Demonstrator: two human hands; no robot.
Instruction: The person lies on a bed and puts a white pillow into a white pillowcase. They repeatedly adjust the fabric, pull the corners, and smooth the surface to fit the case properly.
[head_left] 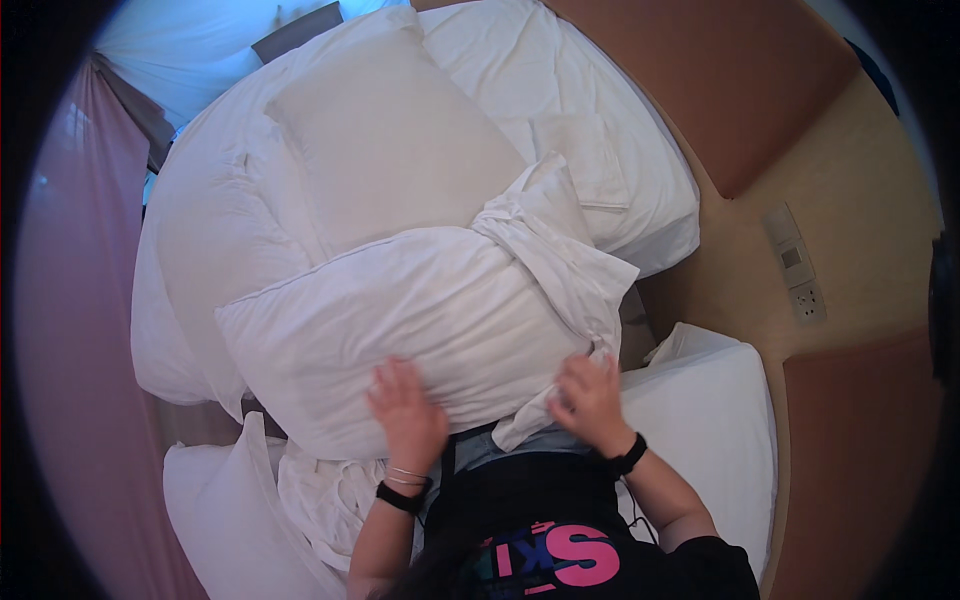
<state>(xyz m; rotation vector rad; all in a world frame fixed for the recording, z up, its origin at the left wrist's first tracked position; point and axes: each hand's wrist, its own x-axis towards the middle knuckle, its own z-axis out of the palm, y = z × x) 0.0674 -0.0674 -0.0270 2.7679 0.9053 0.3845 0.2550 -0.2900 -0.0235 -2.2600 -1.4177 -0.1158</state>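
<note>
A plump pillow (390,310) in a white pillowcase lies across my lap, against the bed. The loose end of the pillowcase (565,235) is bunched and twisted at the pillow's right side, with one flap hanging at the lower edge. My left hand (408,408) rests on the pillow's near side, fingers apart and a little blurred. At the lower right corner, my right hand (590,402) has its fingers curled at the edge of the pillowcase, slightly smeared by motion. Beyond it, a large white pillow (400,140) lies flat on the bed.
The white-sheeted bed (640,150) stretches ahead, with folded white cloth (580,160) on it. White bedding (215,510) is heaped at my left, and a white-covered surface (700,430) stands at my right. A pink curtain (80,300) hangs left; a wall panel (795,260) with sockets is right.
</note>
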